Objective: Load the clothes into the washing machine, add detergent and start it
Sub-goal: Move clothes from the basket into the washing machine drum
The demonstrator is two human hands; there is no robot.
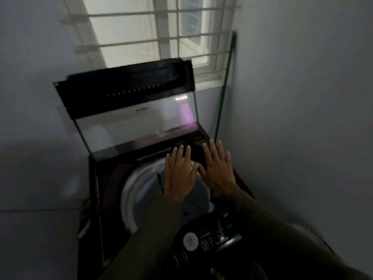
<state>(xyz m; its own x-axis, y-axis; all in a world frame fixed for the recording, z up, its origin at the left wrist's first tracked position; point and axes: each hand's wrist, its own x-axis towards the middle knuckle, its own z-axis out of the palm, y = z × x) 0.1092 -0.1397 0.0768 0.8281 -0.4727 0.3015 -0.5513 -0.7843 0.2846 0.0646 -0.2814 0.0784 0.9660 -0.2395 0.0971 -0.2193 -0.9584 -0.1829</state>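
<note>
A dark maroon top-loading washing machine (96, 190) stands in a corner with its glass lid (133, 122) folded up toward the window. The white drum rim (129, 190) shows, with pale grey clothes (199, 190) inside. My left hand (178, 174) hovers flat over the drum opening, fingers spread, holding nothing. Beside it, my right hand (218, 168) is also flat and empty, over the drum's right edge. The control panel (212, 239) with a round white dial (190, 240) and buttons lies near me, between my sleeves. No detergent is in view.
A barred window (153, 31) is behind the machine. A green pole (226, 81) leans in the right corner. Grey walls close in on the left and right. A dark mat (84, 223) lies under the machine on the left.
</note>
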